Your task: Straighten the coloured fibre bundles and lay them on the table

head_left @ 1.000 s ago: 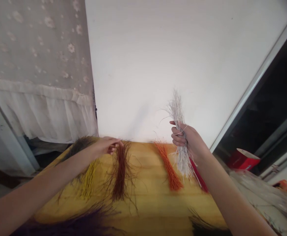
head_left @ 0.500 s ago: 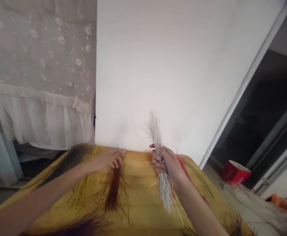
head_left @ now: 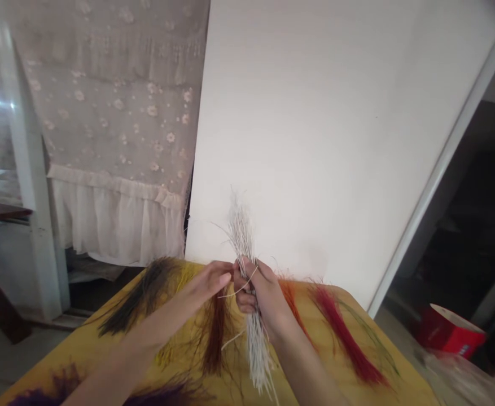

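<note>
Yellow table [head_left: 403, 389], dyed fiber bunches [head_left: 344, 338]; lace curtain [head_left: 115, 141] beyond.

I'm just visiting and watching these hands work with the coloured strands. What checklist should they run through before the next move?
1. Right hand grip on the white strand bundle: ok, fingers closed around it.
2. Left hand contact with the bundle: cannot tell, its fingertips are right beside it.
3. Stray thin strand by the right hand: not ok, it curves away from the bundle.
4. Bundle's lower end against the yellow table: cannot tell if it touches.
5. Red strands on the table: ok, lying apart from the right forearm.
</note>
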A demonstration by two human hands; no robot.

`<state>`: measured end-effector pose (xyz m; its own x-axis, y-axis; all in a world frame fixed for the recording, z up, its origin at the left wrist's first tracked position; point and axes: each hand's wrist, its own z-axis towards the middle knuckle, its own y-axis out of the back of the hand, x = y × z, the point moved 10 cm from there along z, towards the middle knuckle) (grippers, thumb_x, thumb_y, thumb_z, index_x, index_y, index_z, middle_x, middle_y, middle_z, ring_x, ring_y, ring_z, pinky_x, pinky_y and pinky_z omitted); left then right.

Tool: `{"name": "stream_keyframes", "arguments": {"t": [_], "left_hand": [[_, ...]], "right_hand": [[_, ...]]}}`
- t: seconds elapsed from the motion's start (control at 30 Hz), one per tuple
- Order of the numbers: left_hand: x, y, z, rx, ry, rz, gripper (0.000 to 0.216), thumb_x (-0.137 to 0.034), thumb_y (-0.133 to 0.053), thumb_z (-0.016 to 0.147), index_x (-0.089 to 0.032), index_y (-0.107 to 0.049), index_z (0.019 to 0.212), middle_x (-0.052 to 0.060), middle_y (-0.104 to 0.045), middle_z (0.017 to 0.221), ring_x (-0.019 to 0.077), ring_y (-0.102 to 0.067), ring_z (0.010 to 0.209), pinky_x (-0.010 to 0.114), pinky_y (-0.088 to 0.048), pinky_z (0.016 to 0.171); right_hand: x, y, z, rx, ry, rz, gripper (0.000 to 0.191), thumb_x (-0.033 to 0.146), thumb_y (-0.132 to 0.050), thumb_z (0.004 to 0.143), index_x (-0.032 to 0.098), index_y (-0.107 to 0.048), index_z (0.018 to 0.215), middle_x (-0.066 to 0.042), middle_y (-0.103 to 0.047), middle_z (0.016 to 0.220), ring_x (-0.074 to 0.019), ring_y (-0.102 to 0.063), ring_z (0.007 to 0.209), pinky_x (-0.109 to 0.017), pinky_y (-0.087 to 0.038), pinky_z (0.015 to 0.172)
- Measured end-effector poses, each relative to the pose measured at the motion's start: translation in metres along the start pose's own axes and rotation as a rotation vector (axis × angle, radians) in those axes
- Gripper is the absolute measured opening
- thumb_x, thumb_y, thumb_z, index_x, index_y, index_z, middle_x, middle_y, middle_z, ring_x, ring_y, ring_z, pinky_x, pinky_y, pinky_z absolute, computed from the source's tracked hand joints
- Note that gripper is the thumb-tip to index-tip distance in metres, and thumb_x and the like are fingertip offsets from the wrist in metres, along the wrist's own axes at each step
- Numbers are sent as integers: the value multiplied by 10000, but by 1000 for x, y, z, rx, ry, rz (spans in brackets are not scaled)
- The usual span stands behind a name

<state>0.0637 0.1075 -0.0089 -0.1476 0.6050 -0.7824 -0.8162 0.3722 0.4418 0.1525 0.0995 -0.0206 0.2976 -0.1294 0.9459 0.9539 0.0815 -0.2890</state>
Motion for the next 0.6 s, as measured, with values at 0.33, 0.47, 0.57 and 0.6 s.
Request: {"name": "stream_keyframes", "arguments": {"t": [0.33,0.47,0.57,0.6], "left_hand": [[-7,-2,-10,89,70,497,184,-365,-431,953,-233,-558,935,16,-684,844,206,-627,733,320,-410,675],[0,-14,-3,124,39,525,222,-326,-415,954,-218,-573,841,31,-680,817,207,-617,727,305,-382,651],[-1,-11,-3,119,33,443,298,-385,-398,973,-213,-547,781,-11,-589,706,168,-541,662,283,-345,623],[-2,-8,-3,106,41,391,322,-407,-396,975,-211,-529,756,-26,-539,663,154,-507,634,275,-329,604]], "right_hand": [[-2,18,6,-181,182,-58,466,610,-681,724,215,-434,734,90,-400,577,-36,-270,425,-177,-179,386],[-6,18,10,-132,170,-23,434,583,-662,755,209,-444,724,98,-378,548,-30,-263,401,-172,-181,375],[-6,24,14,-114,173,26,395,559,-662,765,206,-486,768,103,-380,547,-25,-250,383,-169,-173,367],[-5,27,14,-114,178,44,382,546,-664,769,205,-494,776,103,-380,550,-24,-247,382,-169,-172,366]]}}
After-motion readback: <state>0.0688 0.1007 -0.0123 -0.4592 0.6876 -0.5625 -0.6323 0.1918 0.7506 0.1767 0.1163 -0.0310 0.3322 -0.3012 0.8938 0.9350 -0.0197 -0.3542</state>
